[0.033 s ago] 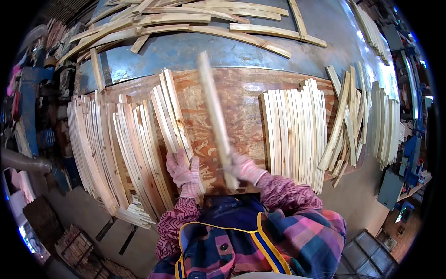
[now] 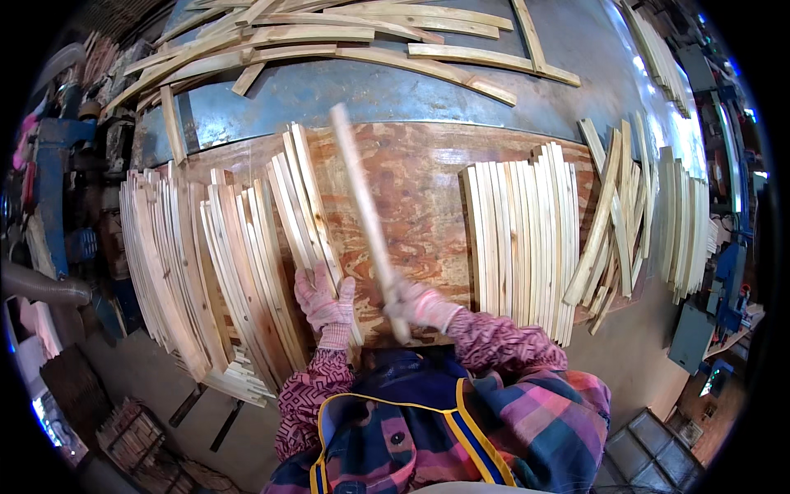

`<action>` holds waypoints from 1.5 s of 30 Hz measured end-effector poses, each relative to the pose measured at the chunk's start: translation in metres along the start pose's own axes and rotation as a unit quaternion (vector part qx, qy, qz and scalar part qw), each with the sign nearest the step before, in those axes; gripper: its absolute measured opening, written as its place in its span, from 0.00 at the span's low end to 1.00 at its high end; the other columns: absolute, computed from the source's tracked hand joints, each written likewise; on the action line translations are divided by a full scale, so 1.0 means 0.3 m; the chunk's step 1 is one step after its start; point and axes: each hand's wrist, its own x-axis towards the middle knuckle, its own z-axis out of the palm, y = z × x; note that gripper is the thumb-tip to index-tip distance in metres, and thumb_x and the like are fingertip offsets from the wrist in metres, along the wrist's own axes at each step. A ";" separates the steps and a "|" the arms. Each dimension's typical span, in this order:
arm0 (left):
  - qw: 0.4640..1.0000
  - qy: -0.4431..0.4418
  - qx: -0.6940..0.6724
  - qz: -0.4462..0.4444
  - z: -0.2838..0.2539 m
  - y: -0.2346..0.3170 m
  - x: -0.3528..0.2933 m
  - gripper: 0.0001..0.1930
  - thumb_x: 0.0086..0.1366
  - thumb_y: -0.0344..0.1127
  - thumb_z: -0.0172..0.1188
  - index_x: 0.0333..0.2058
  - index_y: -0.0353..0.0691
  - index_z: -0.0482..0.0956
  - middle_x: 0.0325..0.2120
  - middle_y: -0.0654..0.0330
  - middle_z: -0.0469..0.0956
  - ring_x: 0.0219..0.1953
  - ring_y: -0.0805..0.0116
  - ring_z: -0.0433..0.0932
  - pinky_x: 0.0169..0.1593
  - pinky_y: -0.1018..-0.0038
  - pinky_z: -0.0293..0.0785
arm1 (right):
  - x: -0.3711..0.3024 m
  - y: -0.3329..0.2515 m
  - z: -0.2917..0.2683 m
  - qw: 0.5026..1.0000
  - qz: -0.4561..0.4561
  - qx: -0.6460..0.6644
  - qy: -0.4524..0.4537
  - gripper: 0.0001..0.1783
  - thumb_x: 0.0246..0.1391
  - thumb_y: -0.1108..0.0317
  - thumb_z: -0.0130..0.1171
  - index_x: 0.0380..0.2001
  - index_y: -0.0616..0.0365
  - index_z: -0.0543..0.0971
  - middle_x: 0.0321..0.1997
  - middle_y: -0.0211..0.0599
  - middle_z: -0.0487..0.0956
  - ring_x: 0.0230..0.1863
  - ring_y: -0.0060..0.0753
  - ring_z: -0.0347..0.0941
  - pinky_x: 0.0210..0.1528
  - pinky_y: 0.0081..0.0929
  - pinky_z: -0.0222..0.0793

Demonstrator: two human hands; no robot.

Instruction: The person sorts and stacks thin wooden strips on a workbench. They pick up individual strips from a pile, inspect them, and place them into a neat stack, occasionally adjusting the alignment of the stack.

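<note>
My right hand (image 2: 421, 303), in a pink and white knitted glove, is closed round the near part of a long wooden strip (image 2: 362, 193). The strip slants up and to the left over the plywood, slightly blurred. My left hand (image 2: 322, 298), gloved alike, lies with fingers spread on the near ends of a small group of wooden strips (image 2: 294, 202). Its thumb points away from me, apart from the fingers. Left of that hand stand more upright rows of wooden strips (image 2: 243, 263). Right of my right hand is a neat row of pale wooden strips (image 2: 522, 239).
Loose strips (image 2: 313, 34) lie crisscrossed on the blue-grey metal table (image 2: 370, 97) at the far side. A jumbled pile of strips (image 2: 613, 218) and another row (image 2: 681, 222) are at the right. The plywood board (image 2: 428, 198) lies between the rows.
My right hand has moved a little left with the wooden strip, whose far end has swung left toward the left-hand group. My left hand stays nearly in place.
</note>
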 end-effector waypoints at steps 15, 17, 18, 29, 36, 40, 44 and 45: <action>0.985 0.056 0.154 0.059 0.085 0.012 -0.004 0.38 0.57 0.60 0.62 0.64 0.53 0.68 0.68 0.45 0.56 0.65 0.33 0.56 0.64 0.44 0.62 | 0.418 -0.070 -1.511 0.792 0.139 -0.355 0.477 0.29 0.57 0.60 0.56 0.62 0.52 0.67 0.62 0.36 0.74 0.64 0.35 0.69 0.53 0.37 0.78; 0.986 0.038 0.149 0.056 0.078 0.018 0.009 0.39 0.58 0.61 0.61 0.65 0.52 0.67 0.68 0.45 0.56 0.66 0.33 0.54 0.66 0.45 0.59 | 0.461 -0.011 -1.551 0.792 0.130 -0.365 0.472 0.28 0.55 0.59 0.59 0.59 0.49 0.72 0.60 0.37 0.76 0.62 0.37 0.71 0.58 0.38 0.74; 0.988 0.029 0.147 0.047 0.066 0.021 -0.008 0.40 0.59 0.62 0.61 0.66 0.51 0.66 0.68 0.45 0.56 0.67 0.33 0.53 0.67 0.45 0.57 | 0.461 -0.018 -1.555 0.791 0.133 -0.386 0.457 0.28 0.53 0.58 0.62 0.58 0.46 0.73 0.59 0.36 0.76 0.61 0.39 0.72 0.60 0.37 0.72; 0.966 0.114 -0.143 0.181 -0.195 0.429 0.378 0.48 0.54 0.55 0.71 0.67 0.38 0.61 0.66 0.47 0.61 0.66 0.52 0.64 0.67 0.63 0.64 | -0.128 -0.669 -1.166 0.673 -0.590 0.062 0.442 0.30 0.49 0.75 0.70 0.56 0.63 0.71 0.45 0.36 0.81 0.41 0.25 0.78 0.47 0.24 0.76; 0.865 -0.024 -0.494 0.087 -0.467 0.299 0.401 0.38 0.64 0.54 0.63 0.66 0.42 0.64 0.56 0.53 0.75 0.52 0.67 0.78 0.52 0.77 0.76 | 0.045 -1.014 -0.782 0.783 -0.492 0.318 0.210 0.40 0.58 0.53 0.65 0.64 0.66 0.64 0.42 0.36 0.78 0.40 0.25 0.75 0.48 0.27 0.74; 0.958 -0.044 -0.252 -0.127 -0.684 -0.122 0.342 0.30 0.62 0.40 0.68 0.60 0.38 0.71 0.35 0.61 0.83 0.28 0.75 0.80 0.29 0.76 0.82 | 0.266 -0.881 -0.571 0.831 -0.436 0.279 0.205 0.21 0.62 0.63 0.58 0.52 0.65 0.71 0.32 0.27 0.68 0.32 0.18 0.64 0.33 0.15 0.64; 0.986 0.012 0.045 -0.158 -0.589 -0.723 0.273 0.33 0.64 0.52 0.60 0.66 0.55 0.66 0.63 0.58 0.67 0.60 0.65 0.69 0.58 0.68 0.72 | 0.396 -0.652 -0.478 0.914 -0.299 0.200 0.186 0.32 0.63 0.64 0.57 0.66 0.67 0.64 0.34 0.28 0.71 0.33 0.20 0.70 0.40 0.23 0.77; 0.980 0.027 0.158 -0.119 -0.558 -0.822 0.272 0.34 0.63 0.54 0.60 0.67 0.58 0.65 0.68 0.59 0.60 0.68 0.61 0.63 0.65 0.66 0.67 | 0.417 -0.604 -0.467 0.912 -0.306 0.200 0.187 0.31 0.63 0.64 0.57 0.66 0.66 0.64 0.36 0.29 0.74 0.34 0.21 0.72 0.39 0.23 0.78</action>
